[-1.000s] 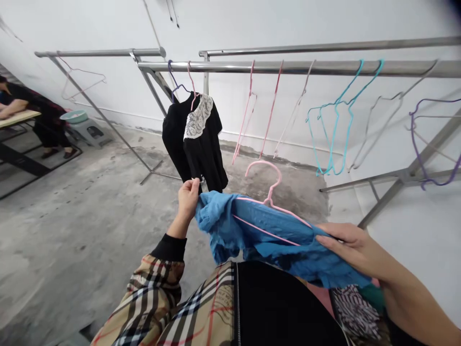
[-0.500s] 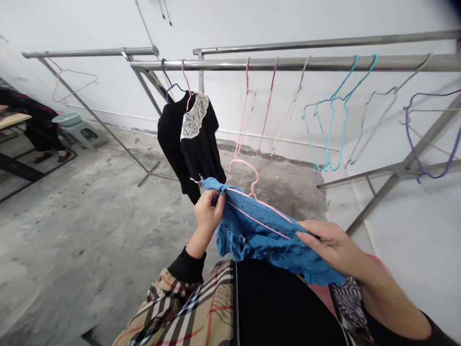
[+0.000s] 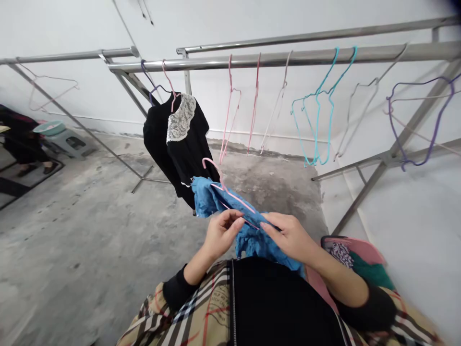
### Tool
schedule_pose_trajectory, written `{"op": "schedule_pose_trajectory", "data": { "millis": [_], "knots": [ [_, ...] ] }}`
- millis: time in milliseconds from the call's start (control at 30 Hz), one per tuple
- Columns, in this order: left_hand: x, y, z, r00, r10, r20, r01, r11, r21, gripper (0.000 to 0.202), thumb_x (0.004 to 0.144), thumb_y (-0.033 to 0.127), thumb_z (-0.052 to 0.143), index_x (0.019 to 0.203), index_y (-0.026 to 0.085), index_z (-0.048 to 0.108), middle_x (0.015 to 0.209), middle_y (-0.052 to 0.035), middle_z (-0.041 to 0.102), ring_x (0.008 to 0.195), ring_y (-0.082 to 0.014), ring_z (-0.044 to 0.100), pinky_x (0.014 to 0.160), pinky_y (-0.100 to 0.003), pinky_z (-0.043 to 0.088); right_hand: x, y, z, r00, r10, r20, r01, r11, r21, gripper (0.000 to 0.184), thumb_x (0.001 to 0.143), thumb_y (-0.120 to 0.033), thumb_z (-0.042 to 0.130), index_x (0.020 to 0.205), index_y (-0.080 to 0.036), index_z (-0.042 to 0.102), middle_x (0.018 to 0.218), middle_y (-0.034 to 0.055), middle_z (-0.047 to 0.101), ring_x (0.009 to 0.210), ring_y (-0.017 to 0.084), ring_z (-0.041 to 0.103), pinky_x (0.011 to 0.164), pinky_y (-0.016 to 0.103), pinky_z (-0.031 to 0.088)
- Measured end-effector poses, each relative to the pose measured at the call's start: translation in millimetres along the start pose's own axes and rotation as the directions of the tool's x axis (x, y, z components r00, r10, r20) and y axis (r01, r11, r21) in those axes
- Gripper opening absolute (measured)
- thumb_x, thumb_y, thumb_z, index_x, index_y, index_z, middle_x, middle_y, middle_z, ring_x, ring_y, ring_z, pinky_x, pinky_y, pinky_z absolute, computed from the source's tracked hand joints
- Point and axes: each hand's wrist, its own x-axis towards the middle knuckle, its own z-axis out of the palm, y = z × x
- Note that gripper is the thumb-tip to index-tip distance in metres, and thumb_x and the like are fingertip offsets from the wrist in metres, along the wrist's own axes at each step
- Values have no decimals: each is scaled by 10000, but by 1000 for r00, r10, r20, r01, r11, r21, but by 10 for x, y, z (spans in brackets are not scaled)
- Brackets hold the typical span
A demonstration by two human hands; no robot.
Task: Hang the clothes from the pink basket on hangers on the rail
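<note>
Fitting the blue garment onto the pink hanger, before the rail, seems in hand: right hand pinches cloth; narrowed left hand's hold is unclear. Next calls for evening the cloth.

Blue garment, bunched and wrinkled, on a pink hanger, hook upward, bar sloping down rightward

Blue garment partly behind right hand

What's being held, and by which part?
The right hand pinches the blue garment by its upper edge, near the right end of the pink hanger. Whether the left hand grips cloth or hanger can't be told.
</note>
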Motion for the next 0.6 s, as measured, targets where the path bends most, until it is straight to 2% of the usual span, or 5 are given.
{"op": "schedule_pose_trajectory", "data": {
  "millis": [67, 200, 333, 467, 600],
  "knots": [
    [-52, 50, 69, 999, -13, 44, 17, 997, -78, 400, 836, 505, 623, 1091, 196, 627, 875, -75, 662, 724, -179, 598, 647, -309, 497, 56, 18, 187, 999, -14, -38, 14, 1000, -4, 348, 993, -360, 412, 1043, -187, 710, 792, 63, 664, 703, 182, 602, 674, 292, 480],
    [-98, 92, 194, 997, -32, -73, 25, 995, -97, 582, 770, 469, 718, 1267, 229, 532, 1049, -105, 632, 928, -226, 625, 792, -353, 537, 169, 38, 495, 992, -52, -117, 62, 995, 84, 317, 977, -316, 424, 1165, -195, 649, 936, 102, 691, 844, 218, 647, 772, 343, 530],
    [-78, 124, 207, 983, -80, -166, 48, 981, -189, 591, 784, 448, 697, 1304, 269, 480, 1181, -114, 598, 1031, -241, 626, 836, -359, 550, 286, -34, 579, 981, -135, -137, 152, 981, 122, 412, 941, -279, 450, 1324, -154, 534, 1155, 170, 646, 1057, 271, 623, 913, 435, 524],
    [19, 221, -18, 964, -27, -265, -14, 988, -151, 501, 806, 390, 644, 1271, 261, 509, 1071, -75, 650, 895, -204, 651, 791, -336, 552, 311, -90, 513, 968, -231, -95, 248, 939, 241, 516, 921, -324, 523, 1412, -183, 450, 1219, 147, 603, 989, 223, 619, 863, 378, 546],
    [150, 342, -453, 950, -30, -311, -20, 987, -158, 505, 757, 332, 651, 1246, 240, 567, 1014, -56, 686, 853, -201, 651, 748, -318, 544, 201, 51, 427, 973, -181, -141, 219, 916, 335, 362, 948, -332, 502, 1284, -226, 582, 1120, 99, 611, 783, 140, 594, 693, 279, 545]
  ]
}}
